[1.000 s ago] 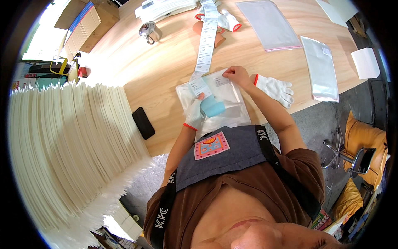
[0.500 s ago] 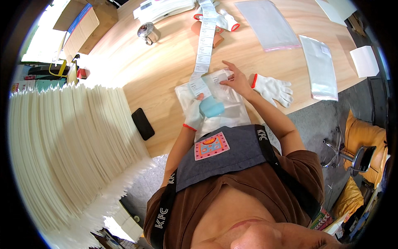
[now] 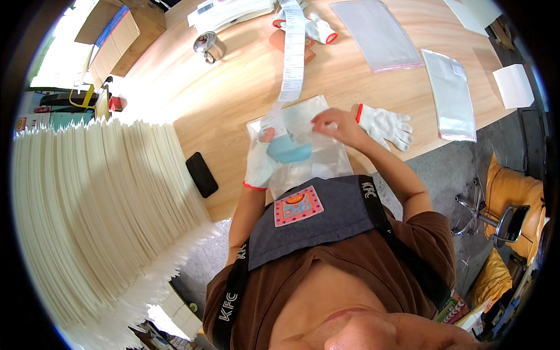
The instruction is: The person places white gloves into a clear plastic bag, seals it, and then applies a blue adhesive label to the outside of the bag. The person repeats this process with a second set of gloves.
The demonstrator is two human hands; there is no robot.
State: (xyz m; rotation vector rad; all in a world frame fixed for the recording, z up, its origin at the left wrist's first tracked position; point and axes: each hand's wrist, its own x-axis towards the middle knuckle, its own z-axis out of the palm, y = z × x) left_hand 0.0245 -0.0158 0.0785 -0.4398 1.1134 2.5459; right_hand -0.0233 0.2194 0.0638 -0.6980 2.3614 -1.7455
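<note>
My left hand [image 3: 259, 163], in a white glove with a red cuff and the thumb bare, is closed on the near end of a long strip of white printed labels [image 3: 293, 64]. Light blue backing paper [image 3: 289, 153] curls out from under that end. Beneath both hands, at the table's near edge, lies a stack of clear plastic bags [image 3: 315, 108]. Above the bags' right side is my bare right hand [image 3: 341, 125], its fingers bent and drawn together. Whether anything sits between those fingertips is too small to tell.
Beside my right wrist lies a white glove [image 3: 386, 125]. More clear bags [image 3: 376, 38] and a bag pack [image 3: 449, 96] are farther right. A black phone [image 3: 202, 174], a tall stack of white sheets [image 3: 105, 216] and a metal cup [image 3: 209, 46] stand left.
My left hand has shifted left and nearer me, drawing the label strip's end along. My right hand has come nearer me, its fingers curling in; the label beneath it no longer shows.
</note>
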